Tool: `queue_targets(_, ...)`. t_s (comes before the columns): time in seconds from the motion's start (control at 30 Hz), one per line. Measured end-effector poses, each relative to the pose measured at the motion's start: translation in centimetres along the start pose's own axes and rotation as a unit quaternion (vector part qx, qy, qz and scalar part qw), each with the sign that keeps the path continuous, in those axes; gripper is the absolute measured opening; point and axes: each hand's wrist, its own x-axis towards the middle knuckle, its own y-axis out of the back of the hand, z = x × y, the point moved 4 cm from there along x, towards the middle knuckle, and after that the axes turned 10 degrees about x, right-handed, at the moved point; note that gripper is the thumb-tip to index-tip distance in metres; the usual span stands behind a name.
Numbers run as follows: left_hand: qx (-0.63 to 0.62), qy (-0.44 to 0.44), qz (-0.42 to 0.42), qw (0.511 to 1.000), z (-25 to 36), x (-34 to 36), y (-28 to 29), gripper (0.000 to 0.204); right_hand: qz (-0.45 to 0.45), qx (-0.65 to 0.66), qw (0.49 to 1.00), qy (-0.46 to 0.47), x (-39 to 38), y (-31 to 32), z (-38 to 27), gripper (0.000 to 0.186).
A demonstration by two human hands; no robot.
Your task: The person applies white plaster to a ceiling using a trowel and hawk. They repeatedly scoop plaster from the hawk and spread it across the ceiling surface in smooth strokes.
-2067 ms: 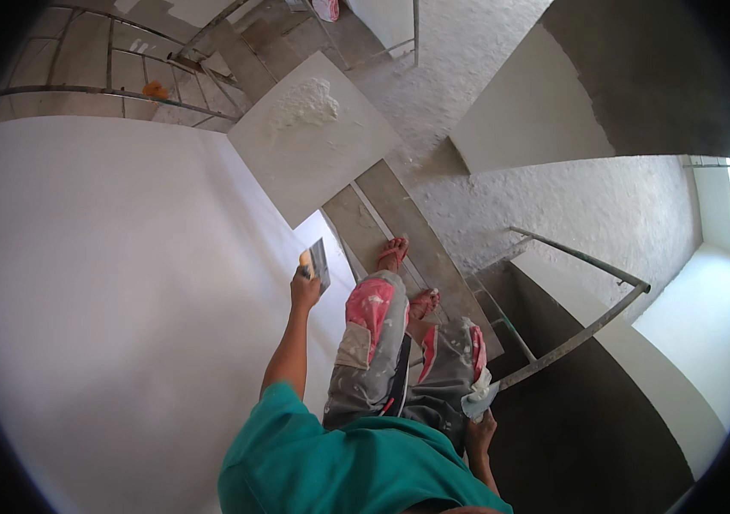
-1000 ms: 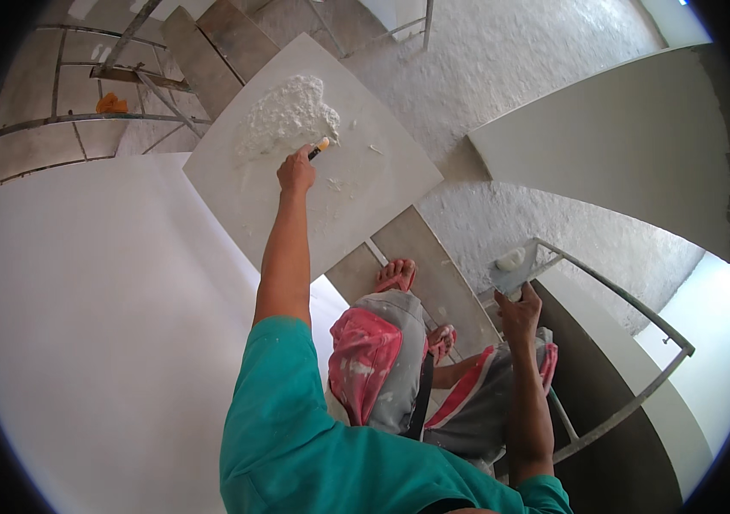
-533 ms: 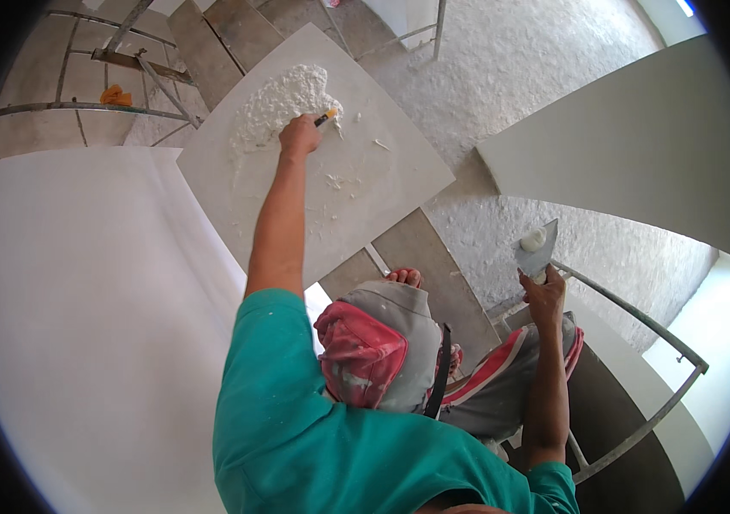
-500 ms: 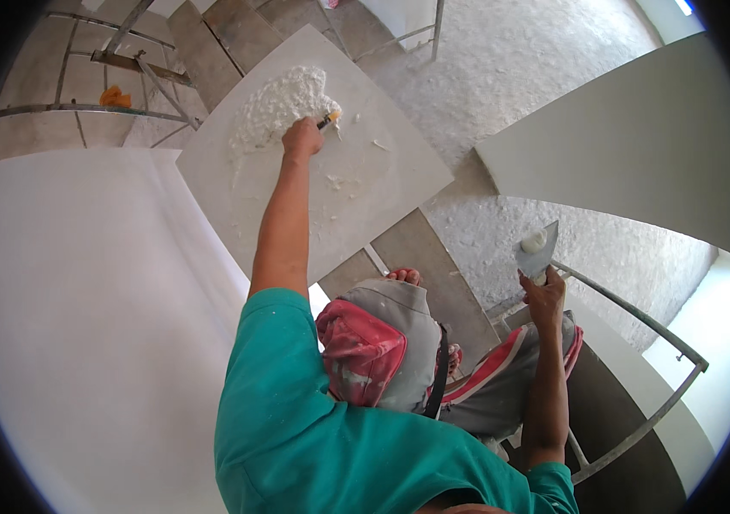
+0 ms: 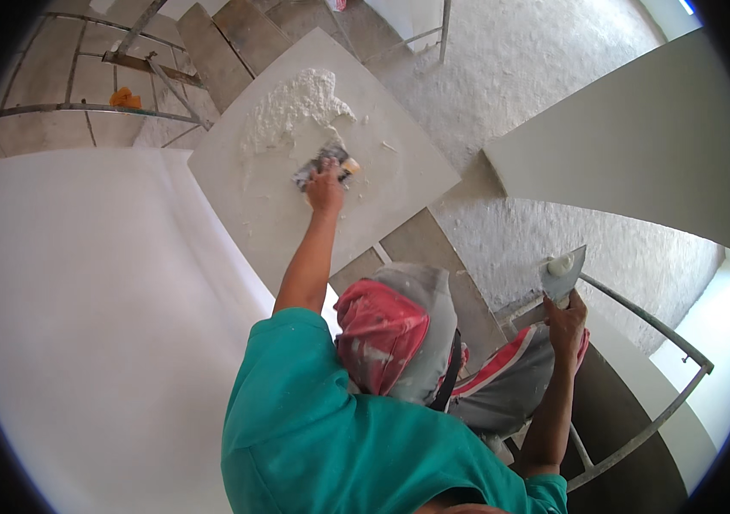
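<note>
With our left hand (image 5: 324, 190) we clench a motion-blurred scraper (image 5: 336, 152) at the pale board (image 5: 403, 184), beside the white paste heap (image 5: 296, 104). Our right hand (image 5: 565, 322) grips a flat blade (image 5: 574, 272) bearing 1 dab (image 5: 560, 265); a bent metal rail (image 5: 646, 317) stands nearby.

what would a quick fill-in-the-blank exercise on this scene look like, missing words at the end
1. The hand gripping the scraper over the pale board is the person's ____ one.
2. The right hand holds a flat blade bearing a lump coloured ____.
3. The heap of paste lies ____ from the person than the scraper.
4. The small crumpled thing at the picture's upper left is coloured ____.

Missing words: left; white; farther; orange.
</note>
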Motion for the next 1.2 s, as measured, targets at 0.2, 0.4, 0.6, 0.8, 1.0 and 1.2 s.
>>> queue_targets(0.2,-0.111,0.080,-0.163,0.977,-9.7,4.6,7.0,0.036,0.010,-0.014,1.000,-0.009,-1.2,0.1,-1.0,0.023)
queue_targets(0.4,-0.090,0.002,-0.237,0.967,-3.0,2.4,3.9,0.039,0.028,-0.019,0.999,-0.020,-1.3,0.3,-0.2,0.023)
queue_targets(0.6,-0.111,0.076,-0.203,0.970,-9.3,11.2,6.3,0.039,0.008,-0.049,0.999,0.006,-2.0,0.8,-0.3,0.022)
queue_targets(0.8,-0.092,-0.074,-0.280,0.953,-2.9,9.1,4.7,0.038,0.010,-0.030,0.999,-0.007,-1.8,-0.3,-1.2,0.023)
queue_targets(1.0,-0.100,0.064,-0.138,0.983,-6.5,6.4,3.3,0.042,-0.024,-0.076,0.997,-0.024,-1.3,0.2,-1.3,0.026)
queue_targets(1.2,-0.113,-0.044,-0.074,0.990,2.7,-0.9,2.7,0.045,-0.005,-0.113,0.993,0.021,-0.6,-1.1,-2.5,0.027)
